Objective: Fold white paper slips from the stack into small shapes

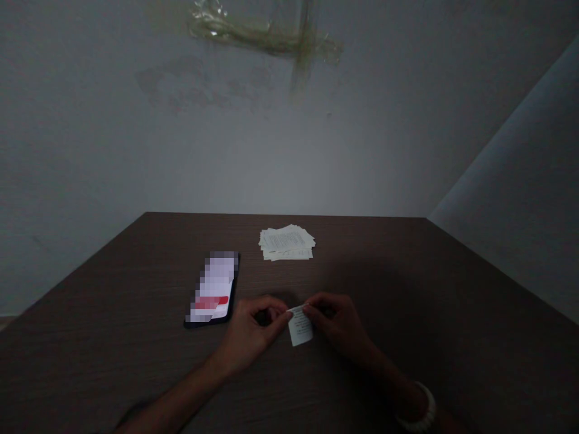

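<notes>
Nearest to us, a pale bracelet (431, 408) circles our right wrist. Ahead of it, our right hand (346, 325) pinches the upper right part of a small printed slip (301, 330) between thumb and fingers. Our left hand (244, 334) pinches the upper left edge in the same way, so the grip is closed on the paper from 2 sides. The slip hangs below the fingertips, over the near-middle part of the brown table (113, 289), with lines of print facing us. The print is too small for us to read, and our fingers cover part of the top edge, so we cannot tell whether a fold or a tear has been made there.

A little farther off, just beyond our left hand and to its left, a phone (215, 289) lies face up with its screen lit, much of it blurred. We touch it with neither hand.

Farther on, well apart from our fingers, a loose pile of printed papers (287, 242) lies near the table's far edge, its sheets overlapping at uneven angles. As we judge it, 1 slip is in hand with its handling unfinished, while the pile lies out of our grasp; we cannot count its sheets. Behind everything stands a grey wall (289, 150), with shiny, yellowed tape (253, 39) high up.
</notes>
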Action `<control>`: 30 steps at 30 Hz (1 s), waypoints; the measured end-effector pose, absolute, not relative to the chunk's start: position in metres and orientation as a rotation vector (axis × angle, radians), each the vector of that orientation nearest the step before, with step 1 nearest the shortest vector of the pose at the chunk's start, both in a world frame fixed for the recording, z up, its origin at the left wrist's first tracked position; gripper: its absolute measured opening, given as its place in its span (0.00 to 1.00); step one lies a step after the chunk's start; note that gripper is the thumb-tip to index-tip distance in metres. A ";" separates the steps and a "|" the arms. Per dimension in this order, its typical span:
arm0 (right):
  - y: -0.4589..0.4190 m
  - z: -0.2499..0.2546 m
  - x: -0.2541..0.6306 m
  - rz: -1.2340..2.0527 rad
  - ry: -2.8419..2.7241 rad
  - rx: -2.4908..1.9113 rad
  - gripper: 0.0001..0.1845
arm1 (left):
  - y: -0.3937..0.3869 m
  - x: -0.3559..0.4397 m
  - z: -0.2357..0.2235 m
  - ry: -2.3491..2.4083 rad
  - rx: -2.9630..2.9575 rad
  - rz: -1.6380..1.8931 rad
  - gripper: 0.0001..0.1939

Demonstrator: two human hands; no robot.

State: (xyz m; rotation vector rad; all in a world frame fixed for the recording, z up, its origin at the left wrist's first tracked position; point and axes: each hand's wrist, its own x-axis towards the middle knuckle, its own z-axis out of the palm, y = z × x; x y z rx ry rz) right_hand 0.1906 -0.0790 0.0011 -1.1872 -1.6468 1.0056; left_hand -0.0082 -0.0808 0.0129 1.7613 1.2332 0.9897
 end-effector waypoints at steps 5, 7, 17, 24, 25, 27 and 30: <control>-0.078 0.001 0.191 0.969 -1.659 -1.192 0.11 | -0.080 -0.010 0.009 1.217 1.794 0.988 0.09; -0.078 0.001 0.191 0.973 -1.664 -1.190 0.11 | -0.079 -0.011 0.008 1.213 1.805 0.984 0.09; -0.080 0.005 0.190 0.958 -1.662 -1.184 0.10 | -0.081 -0.010 0.009 1.201 1.761 0.974 0.10; -0.081 0.002 0.189 0.936 -1.656 -1.198 0.11 | -0.080 -0.012 0.006 1.126 1.706 0.981 0.11; -0.081 0.002 0.189 0.943 -1.651 -1.197 0.11 | -0.080 -0.012 0.007 1.123 1.708 0.986 0.11; -0.081 0.002 0.189 0.949 -1.648 -1.188 0.11 | -0.080 -0.011 0.009 1.124 1.713 0.987 0.11; -0.081 0.004 0.189 0.938 -1.656 -1.177 0.11 | -0.081 -0.012 0.009 1.124 1.718 0.978 0.12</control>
